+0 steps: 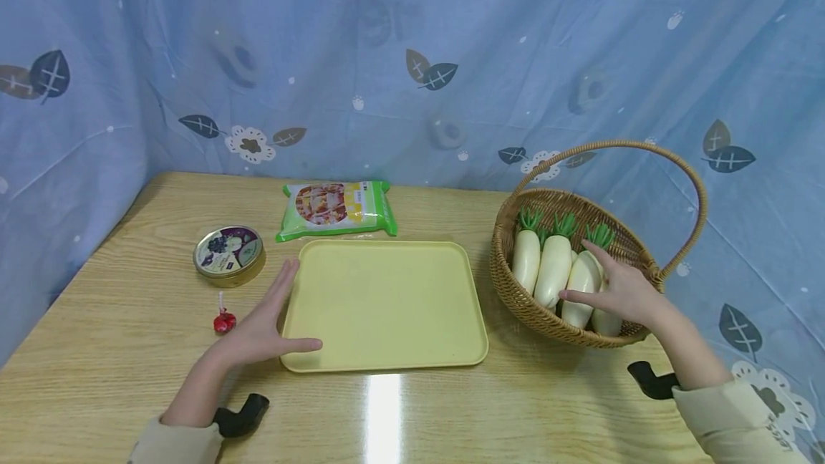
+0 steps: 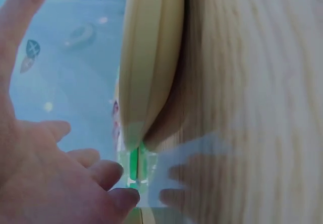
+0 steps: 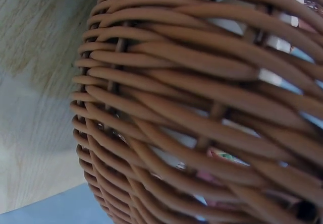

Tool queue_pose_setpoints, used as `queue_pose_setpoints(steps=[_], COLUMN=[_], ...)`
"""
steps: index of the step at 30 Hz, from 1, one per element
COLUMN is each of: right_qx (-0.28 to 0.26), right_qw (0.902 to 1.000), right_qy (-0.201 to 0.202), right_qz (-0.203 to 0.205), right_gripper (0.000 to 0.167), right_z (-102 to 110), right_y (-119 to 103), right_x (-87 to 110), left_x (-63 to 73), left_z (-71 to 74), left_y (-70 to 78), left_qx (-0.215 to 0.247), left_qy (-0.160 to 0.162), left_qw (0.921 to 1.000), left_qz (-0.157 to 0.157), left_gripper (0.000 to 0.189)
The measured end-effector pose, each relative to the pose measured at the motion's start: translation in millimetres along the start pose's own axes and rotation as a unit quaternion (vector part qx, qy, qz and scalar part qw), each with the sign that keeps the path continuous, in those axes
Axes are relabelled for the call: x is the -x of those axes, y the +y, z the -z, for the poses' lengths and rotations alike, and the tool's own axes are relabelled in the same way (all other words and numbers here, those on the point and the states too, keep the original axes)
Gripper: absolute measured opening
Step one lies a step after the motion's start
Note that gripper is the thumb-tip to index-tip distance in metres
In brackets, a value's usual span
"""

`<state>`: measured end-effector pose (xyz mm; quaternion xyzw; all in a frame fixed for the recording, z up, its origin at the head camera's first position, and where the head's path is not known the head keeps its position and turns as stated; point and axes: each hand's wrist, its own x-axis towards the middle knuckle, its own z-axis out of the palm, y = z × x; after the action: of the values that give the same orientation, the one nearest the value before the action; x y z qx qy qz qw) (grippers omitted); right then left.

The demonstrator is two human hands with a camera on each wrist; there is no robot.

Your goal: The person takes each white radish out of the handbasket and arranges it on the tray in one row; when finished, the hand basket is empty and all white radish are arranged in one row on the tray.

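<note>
My left hand (image 1: 256, 331) is beside the left edge of a pale yellow tray (image 1: 387, 306), thumb and fingers spread, holding nothing. In the left wrist view the hand (image 2: 55, 178) is next to the tray's side (image 2: 151, 57). My right hand (image 1: 621, 292) reaches over the near right rim of a wicker basket (image 1: 535, 313). Its thumb and forefinger are spread above a white radish (image 1: 585, 281) with a green top; contact cannot be made out. Other white radishes (image 1: 554, 271) lie alongside. The basket's weave (image 3: 202, 93) fills most of the right wrist view, hiding that hand.
Behind the tray lies a green food packet (image 1: 338, 208). A round tin (image 1: 229, 255) and a small red wrapped lollipop (image 1: 224, 321) are on the left. The basket's tall handle (image 1: 699, 192) arches over its right side. A blue patterned curtain (image 1: 361, 70) hangs behind the table.
</note>
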<state>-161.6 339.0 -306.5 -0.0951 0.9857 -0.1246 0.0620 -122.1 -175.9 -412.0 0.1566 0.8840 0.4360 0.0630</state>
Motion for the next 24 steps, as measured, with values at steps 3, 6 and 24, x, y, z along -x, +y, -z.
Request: queue_pose_setpoints(steps=[3, 6, 24], right_qx=[0.006, 0.014, -0.027], right_qw=[1.0000, 0.9999, 0.9995], right_qy=[-0.002, -0.001, 0.013], right_qz=[-0.002, -0.005, -0.011], right_gripper=[0.105, 0.110, 0.117], right_z=[-1.2, -2.5, -5.0], right_y=[0.0, -0.6, -3.0], right_x=[-0.7, -1.2, -2.4], left_x=[-0.5, -1.5, -0.4], left_z=[-1.5, -3.1, -8.5], left_y=[-1.8, -3.0, -6.1], left_qx=[0.004, 0.010, 0.027], left_qy=[-0.004, -0.006, -0.026], left_qw=[1.0000, 0.9999, 0.9992], left_qz=[0.002, 0.007, 0.011], left_gripper=[0.122, 0.121, 0.124])
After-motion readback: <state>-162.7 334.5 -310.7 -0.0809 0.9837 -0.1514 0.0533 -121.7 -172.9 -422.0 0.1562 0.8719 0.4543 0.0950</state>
